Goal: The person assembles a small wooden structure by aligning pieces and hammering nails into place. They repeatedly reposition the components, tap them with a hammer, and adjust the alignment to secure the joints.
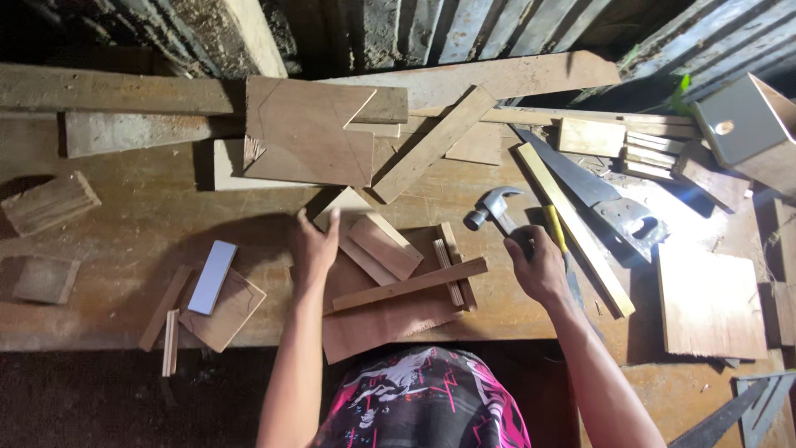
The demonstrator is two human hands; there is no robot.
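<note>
we see the right hand (541,267) closed round the handle of a claw hammer (492,207), head raised over the workbench (124,207). left hand (313,247) rests open, fingers spread flat on a plywood piece (373,319), gripping nothing. a thin wood strip (410,284) lies across that piece. a handsaw (593,195) lies just right of the hammer.

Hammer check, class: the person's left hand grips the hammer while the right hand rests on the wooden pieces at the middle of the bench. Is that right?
Not quite: the hands are swapped. In the head view the right hand grips the hammer, while the left hand rests on the wooden pieces at the middle of the bench.
</note>
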